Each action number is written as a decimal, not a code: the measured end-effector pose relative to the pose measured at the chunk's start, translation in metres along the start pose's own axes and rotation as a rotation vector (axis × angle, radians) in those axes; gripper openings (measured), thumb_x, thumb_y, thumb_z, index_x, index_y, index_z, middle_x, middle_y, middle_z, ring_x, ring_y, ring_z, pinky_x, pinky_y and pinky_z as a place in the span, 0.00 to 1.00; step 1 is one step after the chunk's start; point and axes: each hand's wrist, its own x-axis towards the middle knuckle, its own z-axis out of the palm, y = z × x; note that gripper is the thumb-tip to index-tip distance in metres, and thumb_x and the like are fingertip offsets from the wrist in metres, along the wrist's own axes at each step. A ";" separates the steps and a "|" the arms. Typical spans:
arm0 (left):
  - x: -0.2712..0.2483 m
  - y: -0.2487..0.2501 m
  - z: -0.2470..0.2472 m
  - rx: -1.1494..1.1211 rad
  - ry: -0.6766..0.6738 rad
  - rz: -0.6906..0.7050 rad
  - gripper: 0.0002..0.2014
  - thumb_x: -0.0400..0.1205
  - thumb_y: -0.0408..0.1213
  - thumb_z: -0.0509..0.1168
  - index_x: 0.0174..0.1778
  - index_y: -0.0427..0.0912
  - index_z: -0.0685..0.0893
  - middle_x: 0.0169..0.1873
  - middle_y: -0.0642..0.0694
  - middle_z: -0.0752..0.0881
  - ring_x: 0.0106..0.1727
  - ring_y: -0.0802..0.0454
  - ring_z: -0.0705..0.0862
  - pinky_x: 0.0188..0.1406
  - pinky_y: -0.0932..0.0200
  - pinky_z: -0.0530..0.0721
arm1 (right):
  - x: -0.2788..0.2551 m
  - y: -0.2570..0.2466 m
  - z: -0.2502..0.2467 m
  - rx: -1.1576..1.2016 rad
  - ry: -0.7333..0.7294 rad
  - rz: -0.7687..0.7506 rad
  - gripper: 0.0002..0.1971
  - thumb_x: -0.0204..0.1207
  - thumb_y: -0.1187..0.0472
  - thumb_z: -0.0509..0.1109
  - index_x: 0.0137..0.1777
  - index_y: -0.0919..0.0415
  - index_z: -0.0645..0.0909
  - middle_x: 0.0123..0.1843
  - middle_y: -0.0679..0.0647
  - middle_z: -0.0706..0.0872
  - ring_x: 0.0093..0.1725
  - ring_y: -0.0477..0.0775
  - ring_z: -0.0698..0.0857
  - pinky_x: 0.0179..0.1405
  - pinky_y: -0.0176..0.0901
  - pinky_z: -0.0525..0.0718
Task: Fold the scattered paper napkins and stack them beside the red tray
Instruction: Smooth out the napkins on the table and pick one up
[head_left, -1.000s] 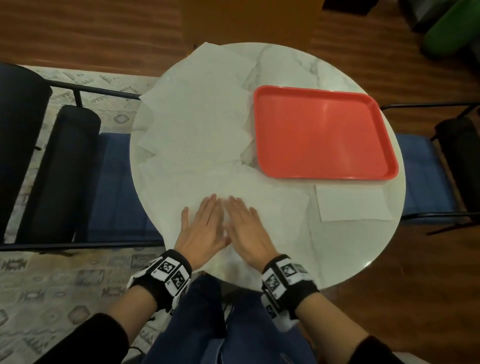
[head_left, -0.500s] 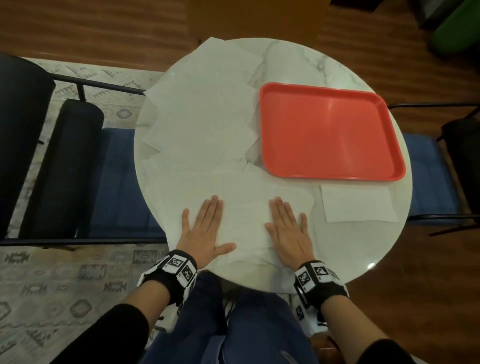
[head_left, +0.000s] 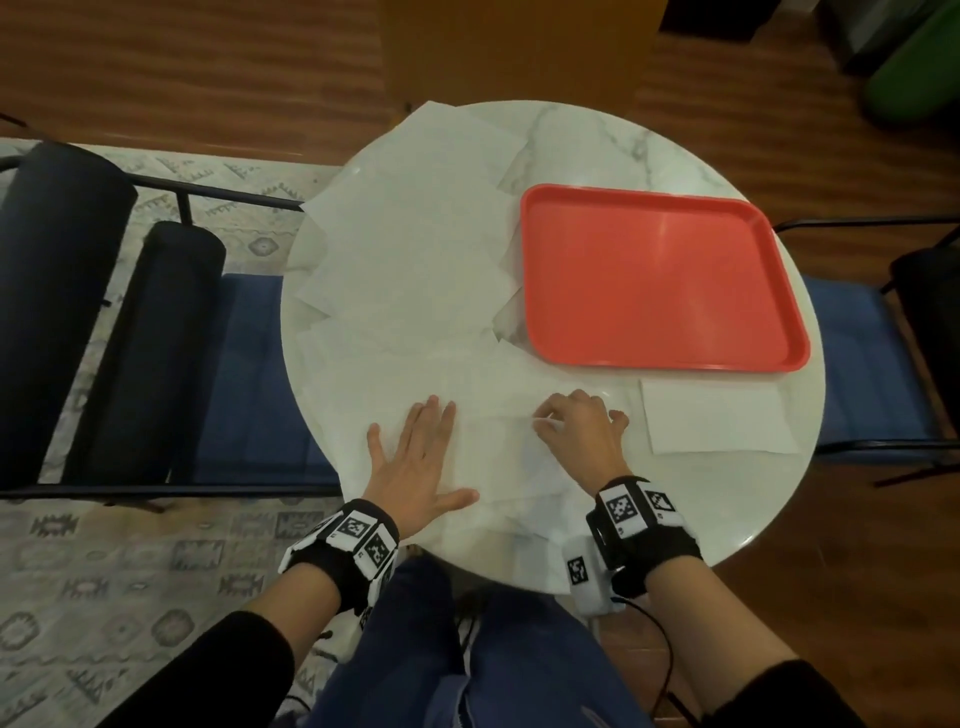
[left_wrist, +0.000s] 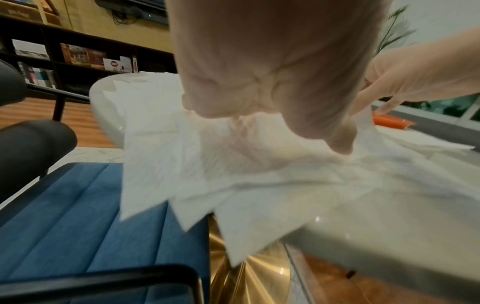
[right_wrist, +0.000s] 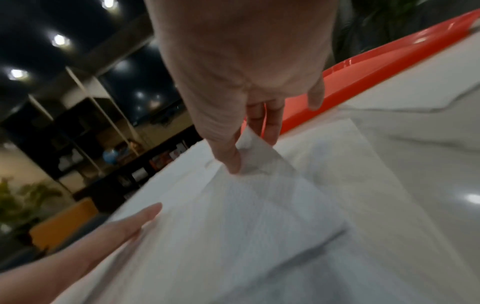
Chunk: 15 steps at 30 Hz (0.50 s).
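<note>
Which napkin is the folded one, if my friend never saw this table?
Find the red tray on the round marble table. Just in front of its near right corner, close to the table's right edge, lies a folded napkin. It is a small neat rectangle lying alone on bare marble, while the other napkins are big, open and overlapping on the left.

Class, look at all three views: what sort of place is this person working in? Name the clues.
Probably a lounge or reading corner, perhaps in a cafe or office. Clues: a round marble-topped table flanked by blue cushioned chairs, a patterned rug on wood flooring, and dark shelves of books behind.
</note>
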 end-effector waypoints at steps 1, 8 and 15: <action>0.000 0.006 -0.009 -0.027 0.044 0.004 0.48 0.74 0.70 0.50 0.81 0.50 0.33 0.82 0.48 0.35 0.83 0.50 0.38 0.75 0.29 0.39 | -0.001 -0.001 -0.008 0.083 -0.002 -0.031 0.06 0.78 0.55 0.67 0.50 0.50 0.85 0.54 0.50 0.81 0.59 0.52 0.76 0.69 0.60 0.63; 0.014 0.050 -0.072 -0.449 0.126 0.123 0.10 0.81 0.44 0.61 0.58 0.55 0.81 0.47 0.52 0.88 0.49 0.51 0.85 0.58 0.47 0.80 | -0.022 0.025 -0.069 0.698 -0.028 -0.142 0.04 0.73 0.59 0.74 0.47 0.52 0.85 0.41 0.47 0.85 0.41 0.51 0.81 0.45 0.44 0.79; 0.023 0.109 -0.092 -0.705 0.091 0.157 0.06 0.80 0.41 0.66 0.51 0.53 0.86 0.45 0.56 0.88 0.49 0.60 0.85 0.50 0.63 0.81 | -0.030 0.113 -0.085 0.878 -0.047 0.025 0.12 0.78 0.64 0.69 0.37 0.70 0.74 0.35 0.59 0.73 0.37 0.52 0.73 0.42 0.46 0.73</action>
